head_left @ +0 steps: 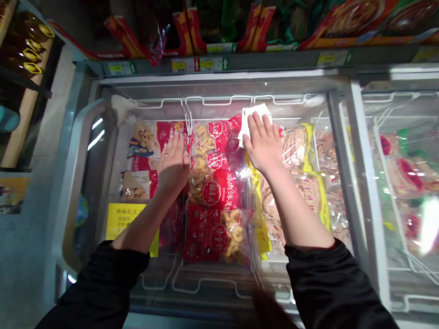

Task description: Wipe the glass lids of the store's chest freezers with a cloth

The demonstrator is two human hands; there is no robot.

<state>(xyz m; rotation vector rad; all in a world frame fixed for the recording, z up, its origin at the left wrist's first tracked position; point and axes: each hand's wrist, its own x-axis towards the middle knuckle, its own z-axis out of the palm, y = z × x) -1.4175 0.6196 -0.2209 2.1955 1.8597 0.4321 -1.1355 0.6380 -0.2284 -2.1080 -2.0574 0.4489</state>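
Note:
My left hand [173,163] lies flat on the glass lid of a chest freezer [212,87], fingers stretched and a ring on one. Beneath the glass there, a red snack bag [171,132] shows. My right hand [265,141] is flat too, its fingers spread over a white cloth or paper wipe [262,110]. It presses the wipe against the glass without gripping it. Part of the wipe is hidden under the palm. A yellow paper notice [125,214] is on the lid, partly covered by my left forearm.
Under the glass, white wire baskets [219,99] hold red bags of ring-shaped food [214,233] and yellow-edged packs of sliced meat [310,192]. Shelves with red cartons [255,27] run along the back. A second freezer section [408,183] adjoins on the right. Yellow-capped bottles [32,55] stand far left.

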